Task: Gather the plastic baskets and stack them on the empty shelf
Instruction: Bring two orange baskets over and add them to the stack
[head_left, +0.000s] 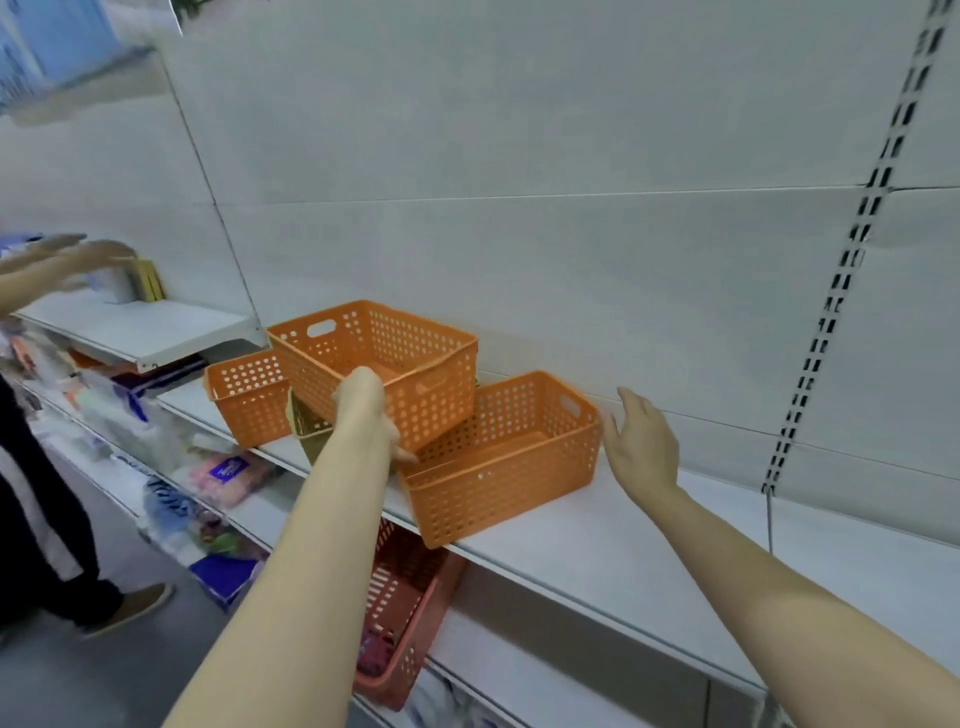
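Grip: left hand grips the near rim of the lifted basket, fingers curled over its edge; right hand is released, fingers spread, holding nothing, just beside the right end wall of the shelf basket and not clearly touching it.
Landmark: shelf basket, orange, standing flat on the white shelf near its front edge.
Lifted basket: tilted, in the air above and left of the shelf basket, its lower corner over that basket's left end.
Count of orange baskets: three, the third being the far basket, on the same shelf left of the shelf basket.
Other baskets: one olive basket, mostly hidden behind the left forearm, between the far basket and the shelf basket; one red basket on the level below the shelf basket, tilted.
Material and shape: all plastic, rectangular, open-topped, walls pierced with rows of round holes, an oval handle slot in each end; red one has longer slots.
Shelf: smooth white metal, long and flat, with a plain white back panel behind.
Open room: bare shelf runs right of the shelf basket to the slotted upright; a strip of shelf lies behind it.
Beyond: another person's hand, blurred, reaches over a higher shelf far left of the shelf basket.
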